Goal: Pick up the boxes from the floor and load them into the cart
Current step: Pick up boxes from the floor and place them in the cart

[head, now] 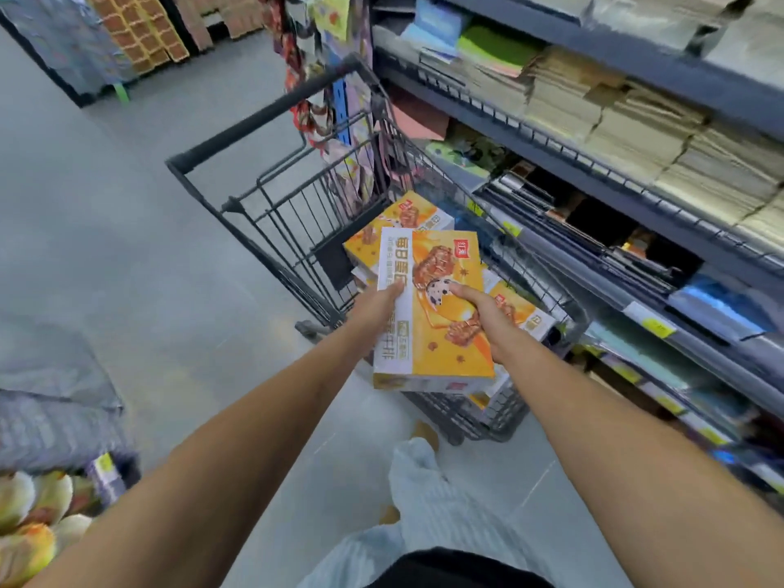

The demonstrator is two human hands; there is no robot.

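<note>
I hold a flat orange and white box (428, 333) over the near end of a black wire shopping cart (237, 133). My left hand (375, 309) grips the box's left edge, thumb on top. My right hand (483, 314) grips its right side, thumb lying across the printed picture. Inside the cart lie more boxes of the same kind: one (407, 218) at the far side, another (522, 314) showing to the right of my right hand. The held box hides most of the cart's inside.
Dark metal shelving (636, 163) with stacked paper goods and price tags runs along the right, close against the cart. Grey floor (106, 248) lies open to the left. Bagged goods (29, 515) sit at lower left. My leg in pale trousers (428, 502) stands just behind the cart.
</note>
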